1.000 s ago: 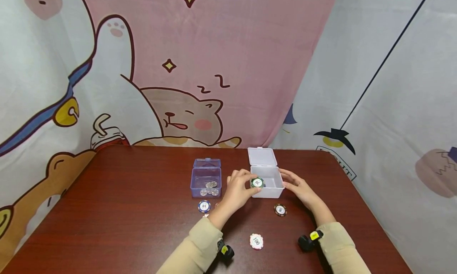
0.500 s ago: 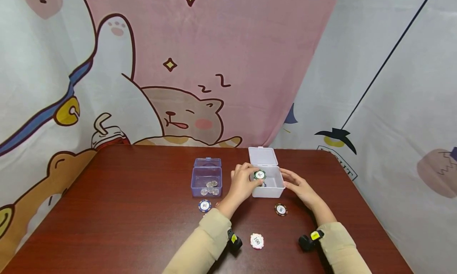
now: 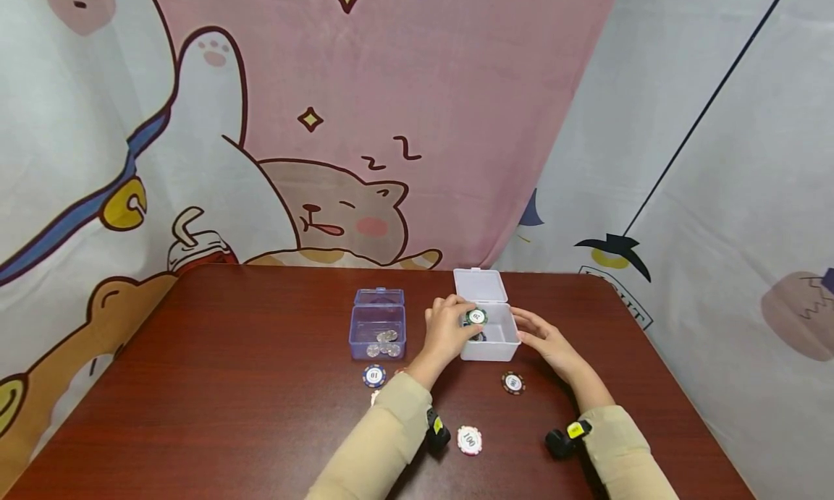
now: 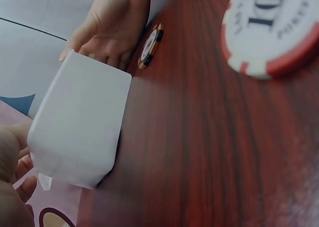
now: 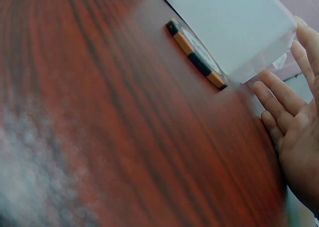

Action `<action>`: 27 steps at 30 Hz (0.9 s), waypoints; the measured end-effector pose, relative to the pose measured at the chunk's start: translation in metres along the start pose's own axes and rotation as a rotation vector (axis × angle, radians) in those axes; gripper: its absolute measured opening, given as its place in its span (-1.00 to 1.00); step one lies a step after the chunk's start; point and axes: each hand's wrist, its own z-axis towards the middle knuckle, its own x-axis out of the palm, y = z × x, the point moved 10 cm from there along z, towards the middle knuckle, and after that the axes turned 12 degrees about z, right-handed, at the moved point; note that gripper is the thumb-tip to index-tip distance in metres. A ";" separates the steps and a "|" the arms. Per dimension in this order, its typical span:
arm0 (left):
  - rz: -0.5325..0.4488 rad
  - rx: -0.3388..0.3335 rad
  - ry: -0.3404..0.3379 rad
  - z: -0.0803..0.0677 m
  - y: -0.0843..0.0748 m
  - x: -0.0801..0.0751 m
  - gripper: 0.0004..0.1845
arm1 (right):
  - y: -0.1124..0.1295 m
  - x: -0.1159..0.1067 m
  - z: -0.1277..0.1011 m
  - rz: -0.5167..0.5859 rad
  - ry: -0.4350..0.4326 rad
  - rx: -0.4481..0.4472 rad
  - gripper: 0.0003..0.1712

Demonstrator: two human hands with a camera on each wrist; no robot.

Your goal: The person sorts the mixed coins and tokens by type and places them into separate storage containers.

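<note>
My left hand pinches a green-and-white poker chip over the open white box, whose lid stands tipped back. Another chip lies inside the box, partly hidden. My right hand rests with straight fingers against the box's right side; in the right wrist view those fingers lie flat beside the box. A black-and-orange chip lies in front of the box, also seen as the edge-on chip.
A blue transparent box with several coins stands left of the white box. A blue chip and a red-and-white 100 chip lie on the brown table. A cartoon curtain hangs behind.
My left hand has carried the green chip up and back from the box's front edge to above its inside. The right hand has stayed at the box's side.
</note>
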 end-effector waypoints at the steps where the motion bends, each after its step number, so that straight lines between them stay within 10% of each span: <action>1: 0.002 -0.003 0.000 0.000 0.001 0.001 -0.57 | 0.000 0.000 0.000 -0.001 0.000 0.000 -0.39; 19: 0.024 -0.039 0.019 0.001 0.005 0.009 -0.56 | -0.003 -0.002 0.002 -0.006 0.005 -0.003 -0.42; 27: -0.134 -0.010 0.028 -0.004 0.007 0.006 -0.57 | 0.000 -0.001 0.001 -0.010 0.000 0.003 -0.40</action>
